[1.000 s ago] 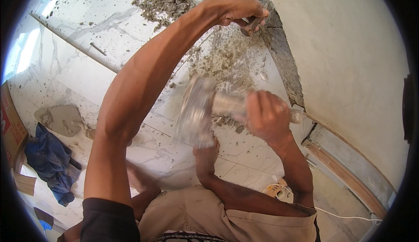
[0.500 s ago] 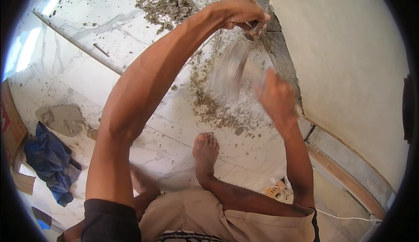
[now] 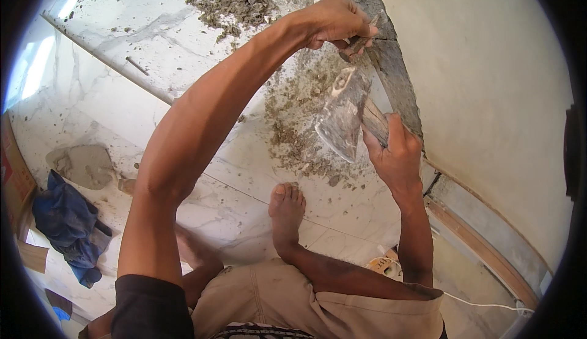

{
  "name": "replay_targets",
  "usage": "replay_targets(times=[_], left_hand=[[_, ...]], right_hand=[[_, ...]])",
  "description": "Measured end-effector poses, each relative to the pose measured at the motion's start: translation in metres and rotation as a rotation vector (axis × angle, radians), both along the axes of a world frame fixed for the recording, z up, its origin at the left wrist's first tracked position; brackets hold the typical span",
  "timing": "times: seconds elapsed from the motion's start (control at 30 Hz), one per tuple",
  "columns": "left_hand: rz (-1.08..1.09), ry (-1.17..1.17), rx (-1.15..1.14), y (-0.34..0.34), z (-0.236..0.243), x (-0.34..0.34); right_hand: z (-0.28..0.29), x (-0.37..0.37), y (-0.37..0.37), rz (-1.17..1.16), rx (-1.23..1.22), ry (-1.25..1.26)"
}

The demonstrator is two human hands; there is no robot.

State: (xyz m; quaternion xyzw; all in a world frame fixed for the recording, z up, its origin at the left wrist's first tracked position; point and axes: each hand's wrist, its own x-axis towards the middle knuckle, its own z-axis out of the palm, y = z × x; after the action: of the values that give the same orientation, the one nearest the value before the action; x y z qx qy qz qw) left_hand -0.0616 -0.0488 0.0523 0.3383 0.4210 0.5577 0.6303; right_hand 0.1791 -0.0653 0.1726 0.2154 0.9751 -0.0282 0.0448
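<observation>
My right hand (image 3: 396,158) is closed around the wooden handle of a hatchet (image 3: 343,116), whose broad, dusty grey head hangs over the floor. Farther off, by the foot of the wall, my left hand (image 3: 339,21) grips a short, dark metal chisel (image 3: 353,50). The chisel's blunt end points back toward the hatchet; its other end lies near the rough grey strip (image 3: 391,64) along the wall. A gap shows between hatchet and chisel.
Broken mortar (image 3: 244,3) lies heaped at the far side, with crumbs over the marbled tiles (image 3: 244,210). A blue cloth (image 3: 67,223) and a trowel (image 3: 82,166) are at left. A pale wall (image 3: 483,64) rises at right. A white cable (image 3: 483,303) runs near my right knee.
The hatchet was a blur in mid-swing half a second ago and now shows clearly, with my right hand slightly farther right. My left hand keeps nearly the same place with the chisel.
</observation>
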Motion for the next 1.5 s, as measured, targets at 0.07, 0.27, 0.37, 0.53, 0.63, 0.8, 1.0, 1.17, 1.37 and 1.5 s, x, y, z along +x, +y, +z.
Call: replay_targets(times=[0.07,0.27,0.37,0.53,0.63,0.8,1.0,1.17,1.37,1.5], left_hand=[[0.013,0.005,0.011,0.004,-0.001,0.003],[0.025,0.021,-0.001,0.011,0.002,0.006],[0.03,-0.005,-0.019,0.011,0.009,0.007],[0.049,0.041,-0.005,0.008,0.013,0.005],[0.021,-0.047,0.009,0.01,0.016,0.005],[0.035,-0.014,-0.058,0.017,0.003,0.008],[0.151,-0.059,-0.046,0.02,0.011,0.012],[0.077,0.004,-0.047,0.024,-0.014,0.008],[-0.098,-0.026,-0.009,0.001,-0.009,0.035],[-0.193,0.036,-0.122,-0.002,0.019,0.047]], right_hand=[[0.003,0.004,-0.001,-0.006,-0.016,0.0],[0.002,0.001,-0.01,0.037,-0.006,-0.056],[0.0,-0.002,-0.014,0.103,0.033,-0.067],[0.008,-0.009,-0.026,0.452,0.185,0.018],[-0.004,0.006,0.014,0.302,0.207,-0.004],[-0.004,0.003,0.003,0.174,0.139,-0.053],[-0.012,0.008,0.029,0.046,0.236,-0.057],[0.001,0.017,0.008,-0.017,0.099,-0.085],[0.007,0.034,-0.011,0.042,0.058,-0.031],[0.009,0.045,-0.009,-0.026,0.038,-0.017]])
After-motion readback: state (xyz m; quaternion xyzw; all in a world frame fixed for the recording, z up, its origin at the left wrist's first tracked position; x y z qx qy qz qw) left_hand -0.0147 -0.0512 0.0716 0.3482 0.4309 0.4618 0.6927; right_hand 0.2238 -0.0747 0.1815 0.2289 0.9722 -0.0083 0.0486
